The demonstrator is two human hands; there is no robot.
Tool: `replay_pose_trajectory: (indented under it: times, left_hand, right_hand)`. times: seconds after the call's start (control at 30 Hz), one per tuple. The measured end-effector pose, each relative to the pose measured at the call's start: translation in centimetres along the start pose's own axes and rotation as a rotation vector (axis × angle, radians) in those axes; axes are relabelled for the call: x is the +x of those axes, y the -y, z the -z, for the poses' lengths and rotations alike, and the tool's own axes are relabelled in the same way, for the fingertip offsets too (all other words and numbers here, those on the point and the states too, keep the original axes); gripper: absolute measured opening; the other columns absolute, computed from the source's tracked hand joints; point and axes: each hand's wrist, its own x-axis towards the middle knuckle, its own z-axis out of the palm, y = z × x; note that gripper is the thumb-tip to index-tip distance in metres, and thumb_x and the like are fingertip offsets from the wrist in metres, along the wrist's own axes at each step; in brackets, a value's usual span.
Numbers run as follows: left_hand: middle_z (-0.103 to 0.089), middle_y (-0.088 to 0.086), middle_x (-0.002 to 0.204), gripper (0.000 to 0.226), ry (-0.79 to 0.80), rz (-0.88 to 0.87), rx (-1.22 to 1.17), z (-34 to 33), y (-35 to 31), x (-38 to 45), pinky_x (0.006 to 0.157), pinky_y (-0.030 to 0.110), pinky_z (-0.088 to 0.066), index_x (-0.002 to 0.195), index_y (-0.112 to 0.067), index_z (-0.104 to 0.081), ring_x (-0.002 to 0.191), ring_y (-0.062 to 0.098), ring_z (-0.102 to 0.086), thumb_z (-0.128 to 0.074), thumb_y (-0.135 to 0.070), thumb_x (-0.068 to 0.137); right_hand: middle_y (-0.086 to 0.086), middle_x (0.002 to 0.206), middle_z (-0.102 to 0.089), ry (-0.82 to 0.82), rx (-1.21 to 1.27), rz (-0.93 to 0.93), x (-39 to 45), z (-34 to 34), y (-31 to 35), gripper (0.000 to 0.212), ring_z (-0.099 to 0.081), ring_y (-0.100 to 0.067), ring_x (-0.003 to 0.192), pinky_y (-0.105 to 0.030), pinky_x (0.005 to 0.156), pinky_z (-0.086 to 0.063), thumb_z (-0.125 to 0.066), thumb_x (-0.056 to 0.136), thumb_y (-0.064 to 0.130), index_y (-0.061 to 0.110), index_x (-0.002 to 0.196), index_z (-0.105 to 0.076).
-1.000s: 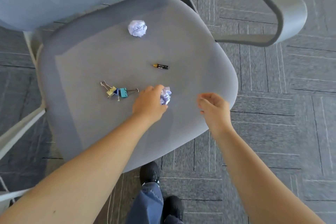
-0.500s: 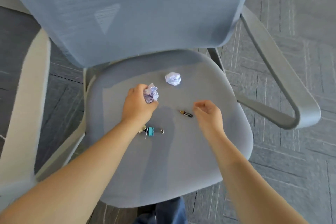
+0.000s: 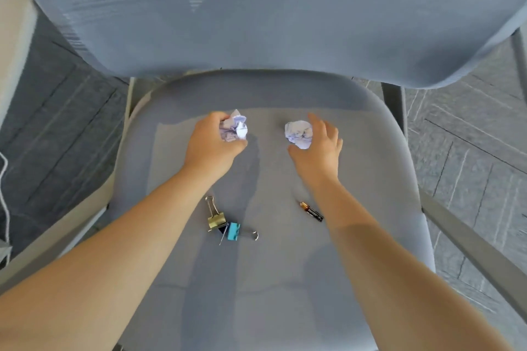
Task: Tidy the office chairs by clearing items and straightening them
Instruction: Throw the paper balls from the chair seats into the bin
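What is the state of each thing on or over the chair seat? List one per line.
Left hand: grips one paper ball.
Right hand: open around the second paper ball, not yet closed.
Gold clip: lies on the seat, touching the blue clip.
Battery: lies flat on the seat, beside the right forearm.

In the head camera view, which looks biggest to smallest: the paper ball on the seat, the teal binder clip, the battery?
1. Paper ball on the seat, clearly largest.
2. Teal binder clip and battery look alike; unranked.
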Motion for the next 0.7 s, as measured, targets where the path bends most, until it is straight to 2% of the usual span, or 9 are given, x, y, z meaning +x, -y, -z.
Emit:
replay_pose_trajectory:
  times: [0.07, 0.13, 0.23, 0.3, 0.37, 0.43, 0.57, 0.67, 0.7]
  left_hand:
    - [-0.059, -0.006, 0.098, 0.022, -0.003, 0.014, 0.005, -0.2, 0.5, 0.3, 0.058, 0.004, -0.036, 0.093, -0.025, -0.056, 0.078, 0.012, -0.055, -0.06, -0.009, 0.078]
    - [-0.06, -0.004, 0.094, 0.023, -0.005, 0.036, -0.034, -0.1, 0.7, 0.3, 0.065, 0.014, -0.038, 0.086, -0.027, -0.055, 0.084, 0.016, -0.057, -0.06, -0.007, 0.077]
    - [-0.061, -0.003, 0.087, 0.028, -0.016, 0.046, -0.096, 0.4, 0.0, -0.5, 0.067, 0.021, -0.04, 0.074, -0.033, -0.052, 0.088, 0.023, -0.061, -0.06, -0.006, 0.077]
    - [-0.063, 0.0, 0.095, 0.018, -0.018, 0.059, -0.139, 1.0, -0.8, -1.2, 0.065, 0.019, -0.039, 0.086, -0.024, -0.055, 0.092, 0.024, -0.061, -0.063, -0.011, 0.076]
    - [-0.064, 0.001, 0.099, 0.024, 0.003, 0.058, -0.159, 2.0, -2.0, -2.3, 0.062, 0.013, -0.039, 0.092, -0.02, -0.054, 0.087, 0.019, -0.06, -0.064, -0.018, 0.071]
    - [-0.065, 0.002, 0.098, 0.026, 0.025, 0.03, -0.196, 3.3, -3.6, -3.5, 0.061, 0.008, -0.04, 0.09, -0.022, -0.052, 0.084, 0.016, -0.06, -0.065, -0.021, 0.067]
    - [-0.063, -0.007, 0.087, 0.026, 0.011, -0.036, -0.274, 6.9, -7.1, -7.0, 0.076, 0.024, -0.045, 0.087, -0.027, -0.053, 0.086, 0.017, -0.063, -0.067, -0.015, 0.069]
    - [-0.061, -0.013, 0.084, 0.029, -0.031, -0.113, -0.313, 10.7, -9.2, -10.3, 0.07, 0.011, -0.046, 0.082, -0.033, -0.051, 0.081, 0.01, -0.063, -0.067, -0.01, 0.074]
    - [-0.062, -0.013, 0.085, 0.029, -0.051, -0.134, -0.328, 12.1, -9.7, -11.5, 0.07, 0.011, -0.046, 0.083, -0.033, -0.051, 0.082, 0.011, -0.063, -0.067, -0.009, 0.075]
  right_hand:
    - [-0.005, 0.14, -0.037, 0.027, -0.038, 0.036, 0.8, -0.7, -0.4, 0.056, -0.032, -0.024, 0.125, -0.017, 0.076, -0.023, -0.053, 0.083, 0.007, 0.019, 0.135, -0.039]
    - [-0.008, 0.135, -0.042, 0.034, -0.024, 0.055, 1.1, -1.0, -0.5, 0.047, -0.035, -0.024, 0.123, -0.014, 0.069, -0.022, -0.052, 0.083, 0.005, 0.014, 0.128, -0.046]
    - [-0.01, 0.126, -0.048, 0.014, 0.061, 0.059, 0.9, -0.1, 0.3, 0.036, -0.043, -0.022, 0.115, -0.013, 0.069, -0.029, -0.056, 0.081, 0.005, 0.01, 0.117, -0.052]
    - [-0.01, 0.122, -0.049, 0.019, 0.107, 0.083, 0.1, 1.1, 1.6, 0.034, -0.043, -0.015, 0.101, -0.003, 0.064, -0.034, -0.057, 0.081, 0.005, 0.009, 0.114, -0.053]
    - [-0.01, 0.12, -0.051, 0.029, 0.152, 0.112, -1.0, 2.6, 3.3, 0.033, -0.041, -0.012, 0.092, 0.007, 0.06, -0.032, -0.058, 0.081, 0.005, 0.008, 0.113, -0.053]
    - [-0.009, 0.119, -0.053, 0.025, 0.188, 0.143, -2.4, 4.1, 5.1, 0.032, -0.044, -0.012, 0.09, 0.008, 0.06, -0.032, -0.059, 0.08, 0.006, 0.008, 0.111, -0.054]
    - [-0.006, 0.115, -0.056, -0.015, 0.265, 0.181, -5.9, 7.4, 9.5, 0.031, -0.049, -0.012, 0.086, 0.006, 0.058, -0.035, -0.063, 0.08, 0.012, 0.015, 0.109, -0.054]
    - [-0.002, 0.108, -0.056, -0.031, 0.311, 0.24, -9.2, 9.4, 13.1, 0.028, -0.049, -0.012, 0.086, 0.006, 0.058, -0.034, -0.064, 0.08, 0.013, 0.017, 0.106, -0.054]
    - [0.0, 0.105, -0.055, -0.031, 0.326, 0.261, -10.4, 9.9, 14.4, 0.027, -0.05, -0.013, 0.086, 0.005, 0.058, -0.035, -0.064, 0.08, 0.014, 0.018, 0.104, -0.054]
